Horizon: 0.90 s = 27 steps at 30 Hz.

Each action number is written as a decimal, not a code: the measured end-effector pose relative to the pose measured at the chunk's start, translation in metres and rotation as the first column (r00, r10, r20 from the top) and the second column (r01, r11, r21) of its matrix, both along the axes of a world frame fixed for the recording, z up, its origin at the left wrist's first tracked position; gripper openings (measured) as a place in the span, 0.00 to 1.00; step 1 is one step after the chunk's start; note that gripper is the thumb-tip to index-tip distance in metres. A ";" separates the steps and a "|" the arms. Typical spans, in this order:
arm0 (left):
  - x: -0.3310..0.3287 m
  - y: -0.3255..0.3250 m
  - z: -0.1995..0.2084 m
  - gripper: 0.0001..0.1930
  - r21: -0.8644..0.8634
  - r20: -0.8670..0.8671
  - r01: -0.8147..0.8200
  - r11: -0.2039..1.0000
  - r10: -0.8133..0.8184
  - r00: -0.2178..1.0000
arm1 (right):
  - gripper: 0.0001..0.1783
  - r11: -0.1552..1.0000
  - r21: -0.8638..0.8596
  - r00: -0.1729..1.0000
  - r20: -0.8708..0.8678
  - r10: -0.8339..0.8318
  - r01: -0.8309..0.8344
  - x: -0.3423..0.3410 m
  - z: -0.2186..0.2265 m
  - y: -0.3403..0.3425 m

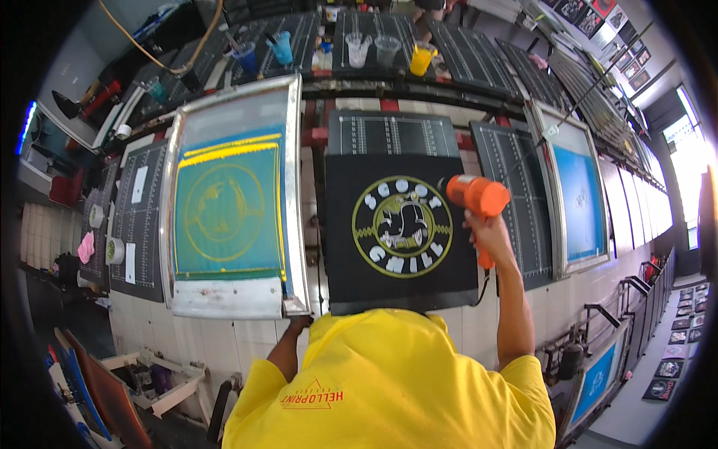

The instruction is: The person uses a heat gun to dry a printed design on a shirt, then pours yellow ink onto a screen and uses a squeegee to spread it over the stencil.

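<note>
My right hand (488,232) is wrapped round the grip of an orange heat gun (479,196). The gun's nozzle points left, over the upper right of a round yellow-and-white print (402,227). That print, a scooter inside a ring of lettering, is on black fabric (340,277) spread over a dark platen (393,133). Down by the lower right corner of a metal-framed printing screen (295,224), my left hand (299,322) shows only in part. Its fingers are hidden, so whether it touches the frame cannot be made out. Yellow ink streaks the screen's blue-green mesh.
A pale squeegee-like bar (224,298) lies across the screen's near end. Another screen with blue mesh (577,202) stands on the right. Cups of ink, including a yellow one (422,58), line the far platens. A cable (482,290) hangs from the heat gun.
</note>
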<state>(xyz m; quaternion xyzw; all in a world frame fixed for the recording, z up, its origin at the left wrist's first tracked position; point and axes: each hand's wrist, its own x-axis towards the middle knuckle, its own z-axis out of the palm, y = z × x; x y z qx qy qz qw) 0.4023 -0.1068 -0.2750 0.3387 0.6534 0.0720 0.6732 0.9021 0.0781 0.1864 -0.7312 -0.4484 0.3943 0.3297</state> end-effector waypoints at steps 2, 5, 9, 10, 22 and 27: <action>0.014 0.006 0.020 0.27 0.016 -0.069 0.009 1.000 -0.008 0.998 | 0.16 0.992 -0.042 0.993 -0.014 0.120 -0.120 -0.009 0.002 0.004; 0.002 -0.003 0.008 0.19 0.005 0.067 -0.120 0.993 0.120 0.991 | 0.17 0.963 -0.081 0.964 -0.086 0.250 -0.257 -0.025 0.003 0.022; 0.010 0.021 0.019 0.19 0.028 0.017 -0.012 1.000 0.012 1.000 | 0.17 0.992 0.051 0.993 -0.041 0.114 -0.112 -0.039 -0.001 0.037; 0.011 0.023 0.021 0.19 0.034 0.006 -0.004 0.999 0.004 1.000 | 0.18 0.982 0.038 0.980 -0.067 0.188 -0.185 -0.050 0.005 0.037; 0.021 0.029 0.033 0.18 0.112 -0.111 0.165 0.980 -0.153 0.982 | 0.21 0.824 0.208 0.841 -0.012 0.541 -0.527 -0.085 0.012 0.016; 0.020 0.027 0.033 0.18 0.129 -0.159 0.238 0.963 -0.217 0.963 | 0.20 0.835 -0.163 0.849 -0.152 0.505 -0.526 -0.089 0.036 0.013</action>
